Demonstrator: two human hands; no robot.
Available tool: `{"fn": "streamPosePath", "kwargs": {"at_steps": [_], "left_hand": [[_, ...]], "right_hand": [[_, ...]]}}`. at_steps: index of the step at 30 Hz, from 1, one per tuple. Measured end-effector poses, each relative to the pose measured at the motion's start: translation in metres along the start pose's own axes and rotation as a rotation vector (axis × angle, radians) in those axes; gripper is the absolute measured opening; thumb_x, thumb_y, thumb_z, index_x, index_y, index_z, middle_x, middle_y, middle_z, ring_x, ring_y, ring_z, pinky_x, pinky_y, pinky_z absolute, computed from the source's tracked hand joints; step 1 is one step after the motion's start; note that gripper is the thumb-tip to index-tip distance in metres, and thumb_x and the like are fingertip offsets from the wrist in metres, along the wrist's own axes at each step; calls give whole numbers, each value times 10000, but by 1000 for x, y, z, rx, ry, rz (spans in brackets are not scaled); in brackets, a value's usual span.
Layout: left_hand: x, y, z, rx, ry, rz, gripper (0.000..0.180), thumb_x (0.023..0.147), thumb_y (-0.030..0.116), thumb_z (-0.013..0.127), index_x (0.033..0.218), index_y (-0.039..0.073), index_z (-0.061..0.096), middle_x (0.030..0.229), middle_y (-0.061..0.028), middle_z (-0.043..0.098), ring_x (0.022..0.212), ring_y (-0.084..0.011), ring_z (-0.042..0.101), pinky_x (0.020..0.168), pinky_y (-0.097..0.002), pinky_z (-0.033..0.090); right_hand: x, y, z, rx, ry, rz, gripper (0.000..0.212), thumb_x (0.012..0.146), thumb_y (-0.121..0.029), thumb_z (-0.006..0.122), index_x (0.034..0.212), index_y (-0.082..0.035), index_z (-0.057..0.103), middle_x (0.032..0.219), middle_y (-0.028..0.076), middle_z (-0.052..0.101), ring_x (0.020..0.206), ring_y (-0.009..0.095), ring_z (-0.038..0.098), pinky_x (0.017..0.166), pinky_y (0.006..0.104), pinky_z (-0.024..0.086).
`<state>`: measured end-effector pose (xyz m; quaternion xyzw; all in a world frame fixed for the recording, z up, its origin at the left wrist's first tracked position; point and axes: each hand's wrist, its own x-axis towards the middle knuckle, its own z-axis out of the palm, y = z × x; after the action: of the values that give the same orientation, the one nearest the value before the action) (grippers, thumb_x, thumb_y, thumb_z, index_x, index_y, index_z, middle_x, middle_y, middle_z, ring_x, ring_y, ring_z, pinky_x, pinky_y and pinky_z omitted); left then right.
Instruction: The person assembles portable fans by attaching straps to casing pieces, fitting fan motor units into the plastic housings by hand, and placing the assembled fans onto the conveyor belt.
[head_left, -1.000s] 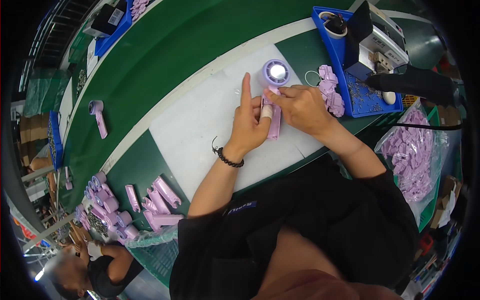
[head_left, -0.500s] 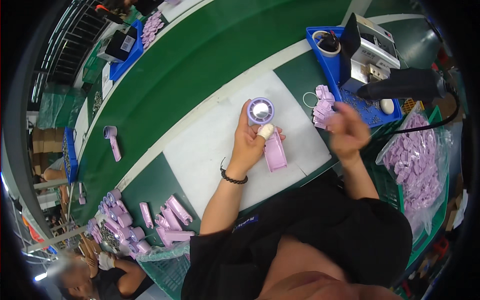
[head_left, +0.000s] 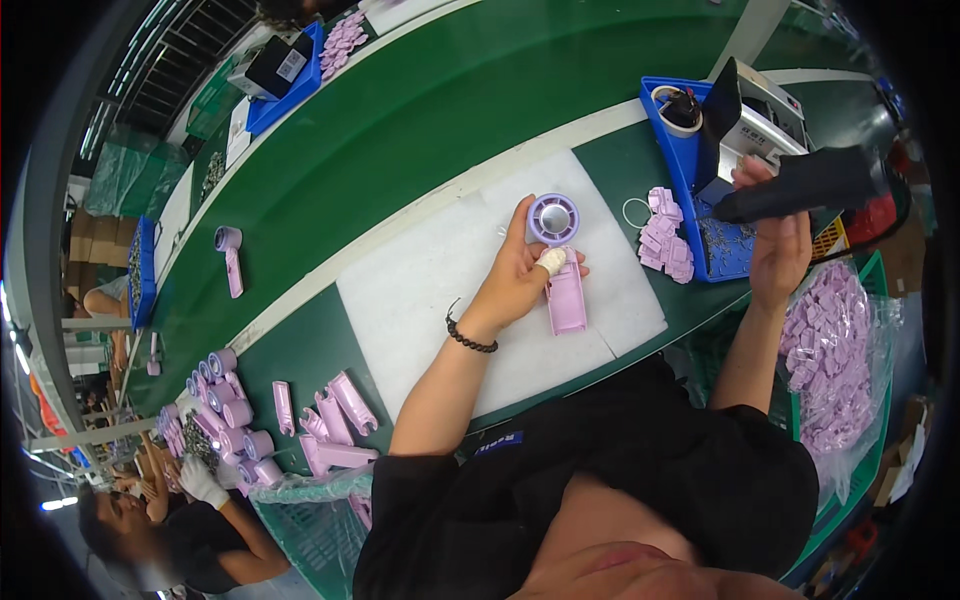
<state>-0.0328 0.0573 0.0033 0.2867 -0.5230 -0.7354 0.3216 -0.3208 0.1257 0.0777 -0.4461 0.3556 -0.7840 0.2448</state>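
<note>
The left hand (head_left: 512, 283) is closed on the neck of a lilac plastic ring-headed fan (head_left: 566, 303) at frame centre, its long axis running downward. At right, the right hand (head_left: 780, 258), nearer the black gun-shaped tool (head_left: 800, 187), curls behind it, closure unclear; a blue plastic tray (head_left: 681, 165) holds small metal pieces (head_left: 724, 240), a green plastic crate (head_left: 873, 275) bagged lilac parts (head_left: 835, 360).

The handheld fan (head_left: 567, 292) is smooth, glossy plastic; the electric screwdriver (head_left: 812, 185), matt plastic; the mat (head_left: 430, 290), foam-like; the bag (head_left: 874, 345), shiny clear film; the shirt (head_left: 690, 475), matt cloth.
</note>
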Motion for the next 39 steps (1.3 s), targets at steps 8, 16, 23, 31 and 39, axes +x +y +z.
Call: {"fn": "streamPosePath", "kwargs": {"at_steps": [8,16,23,31,39], "left_hand": [[-3,0,1,53,-9,25,772,959,-37,462,1545,119,-17,1135,-239,612,960,-287,686,822,-356,575],[-3,1,-2,44,-40,24,760,958,-45,457,1544,115,1,1112,-236,622,957,-286,692,806,-342,575],[0,7,-6,46,-72,18,760,955,-54,453,1545,117,6,1122,-238,619,951,-291,695,802,-338,575],[0,-8,-3,-7,-21,85,767,935,-65,464,1548,115,38,1106,-226,633,938,-298,699,807,-347,576],[10,-1,-9,14,-73,-14,780,916,-66,463,1541,53,11,1030,-211,644,877,-252,704,727,-288,545]], "right_hand": [[2,19,-21,31,-414,-211,614,883,-156,515,1445,14,335,1028,170,544,859,262,552,870,369,441],[-10,12,0,49,-115,-183,624,870,-108,533,1445,-2,315,886,122,561,671,194,533,629,287,448],[-13,29,9,14,-146,-159,610,880,-98,531,1442,-24,303,860,98,556,609,172,511,575,268,429],[-3,73,44,204,-62,-305,678,918,-266,600,1460,-39,261,827,84,568,584,152,526,538,248,446],[-15,90,41,-34,-4,-393,695,957,-408,581,1439,-30,253,820,71,561,590,144,520,542,246,445]]}}
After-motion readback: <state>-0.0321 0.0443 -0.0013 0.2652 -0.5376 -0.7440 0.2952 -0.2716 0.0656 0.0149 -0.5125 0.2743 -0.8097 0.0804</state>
